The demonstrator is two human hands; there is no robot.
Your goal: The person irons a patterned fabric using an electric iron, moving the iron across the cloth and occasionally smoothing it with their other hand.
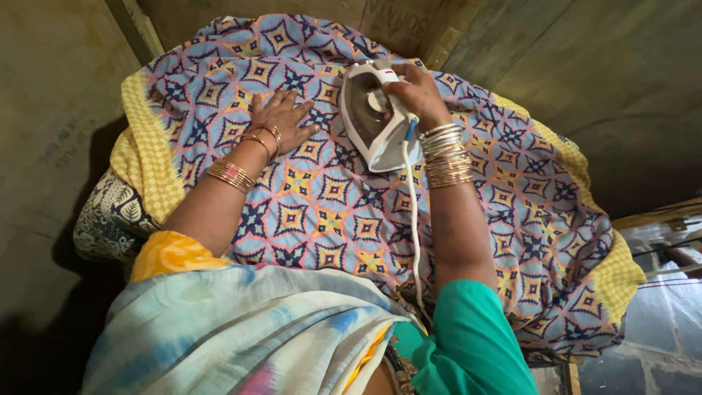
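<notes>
Iron's soleplate [369, 124] hidden against patterned cloth [329, 205], cord [413, 241] end lost behind teal sleeve [475, 344]

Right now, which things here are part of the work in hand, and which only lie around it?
In use:
- white iron, gripped by the right hand
- its white cord
- patterned cloth with yellow border, pressed flat by the left hand

Lying about:
- dark leaf-print fabric under the cloth's edge
- wooden boards around
</notes>
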